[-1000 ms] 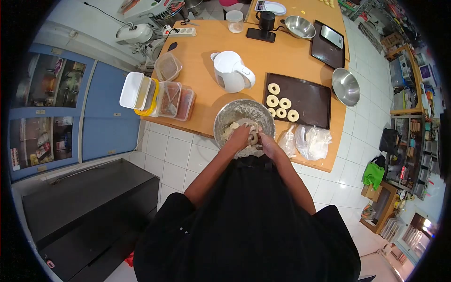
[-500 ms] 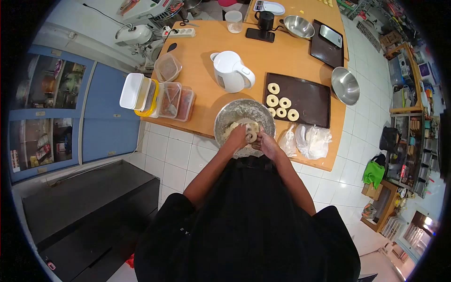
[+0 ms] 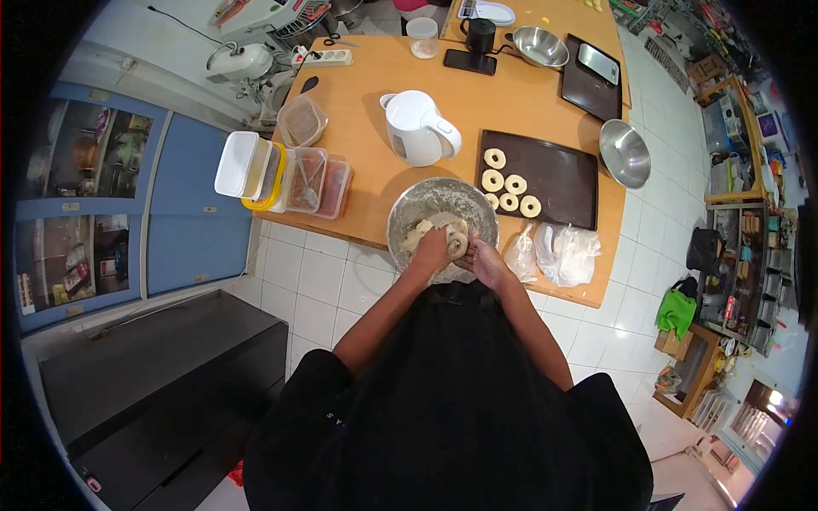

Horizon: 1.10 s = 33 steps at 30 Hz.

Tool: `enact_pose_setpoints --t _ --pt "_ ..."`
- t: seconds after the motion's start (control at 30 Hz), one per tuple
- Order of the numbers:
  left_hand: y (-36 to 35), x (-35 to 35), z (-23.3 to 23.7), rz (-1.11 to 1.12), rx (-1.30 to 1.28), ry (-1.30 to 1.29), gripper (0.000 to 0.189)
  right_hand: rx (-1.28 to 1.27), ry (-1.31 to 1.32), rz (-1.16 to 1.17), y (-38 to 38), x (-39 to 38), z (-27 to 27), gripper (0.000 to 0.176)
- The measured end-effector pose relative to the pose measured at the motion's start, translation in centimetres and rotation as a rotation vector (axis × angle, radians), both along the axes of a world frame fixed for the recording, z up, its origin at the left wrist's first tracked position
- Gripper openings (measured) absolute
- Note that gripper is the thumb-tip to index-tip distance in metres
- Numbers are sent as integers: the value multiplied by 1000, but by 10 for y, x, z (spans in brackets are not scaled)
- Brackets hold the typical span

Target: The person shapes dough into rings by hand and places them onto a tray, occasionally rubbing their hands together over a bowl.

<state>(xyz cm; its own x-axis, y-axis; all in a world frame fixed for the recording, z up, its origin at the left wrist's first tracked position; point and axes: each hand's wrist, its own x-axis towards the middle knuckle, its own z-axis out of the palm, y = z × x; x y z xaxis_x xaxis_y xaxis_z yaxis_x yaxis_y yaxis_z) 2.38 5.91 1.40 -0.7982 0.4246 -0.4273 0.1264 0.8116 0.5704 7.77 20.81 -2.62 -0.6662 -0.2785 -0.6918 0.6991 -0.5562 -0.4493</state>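
Observation:
A metal mixing bowl (image 3: 400, 209), smeared with flour, sits at the table's front edge with pale dough (image 3: 417, 234) inside. Both hands work over it. My left hand (image 3: 433, 249) is closed, its fingers pressed into the dough. A ring of dough (image 3: 458, 246) lies between the two hands. My right hand (image 3: 485, 262), dusted with flour, curls its fingers around the ring's lower right side. Right of the bowl, a dark baking tray (image 3: 562, 183) carries several dough rings (image 3: 493, 180) on its left part.
Behind the bowl stands a white electric kettle (image 3: 416, 128). Plastic containers (image 3: 307, 180) are stacked at the left. Plastic bags (image 3: 569, 255) lie at the front right, and a steel bowl (image 3: 625, 155) stands by the right edge. Farther back are a phone (image 3: 469, 61) and a black mug (image 3: 480, 36).
My left hand has shifted slightly over the dough, and the dough ring sits a little differently between my hands. My right hand stays nearly in place.

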Motion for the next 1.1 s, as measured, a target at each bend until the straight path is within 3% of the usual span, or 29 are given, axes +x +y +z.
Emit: enact_pose_setpoints --t 0.07,0.27,0.37,0.47,0.57,0.77,0.87,1.1 --pt "3 1 5 -19 -57 22 45 17 -10 14 0 -1 8 58" --pt "-2 -1 -27 -203 98 180 42 116 -72 105 7 2 -8 59" --pt "-1 -1 -33 -160 109 193 37 107 -61 128 8 2 -4 58" --pt "-2 5 -43 -171 232 383 32 123 -52 166 9 3 -13 59" --pt "1 -2 -1 -268 154 140 32 145 -77 151 7 6 -18 60" --pt "-3 2 -37 -114 252 266 27 151 -94 103 4 2 2 59" --pt "-3 4 -33 -115 248 278 24 2 -86 39 2 3 5 62" --pt "-5 1 -32 -164 27 175 29 31 -65 46 0 5 -9 59"
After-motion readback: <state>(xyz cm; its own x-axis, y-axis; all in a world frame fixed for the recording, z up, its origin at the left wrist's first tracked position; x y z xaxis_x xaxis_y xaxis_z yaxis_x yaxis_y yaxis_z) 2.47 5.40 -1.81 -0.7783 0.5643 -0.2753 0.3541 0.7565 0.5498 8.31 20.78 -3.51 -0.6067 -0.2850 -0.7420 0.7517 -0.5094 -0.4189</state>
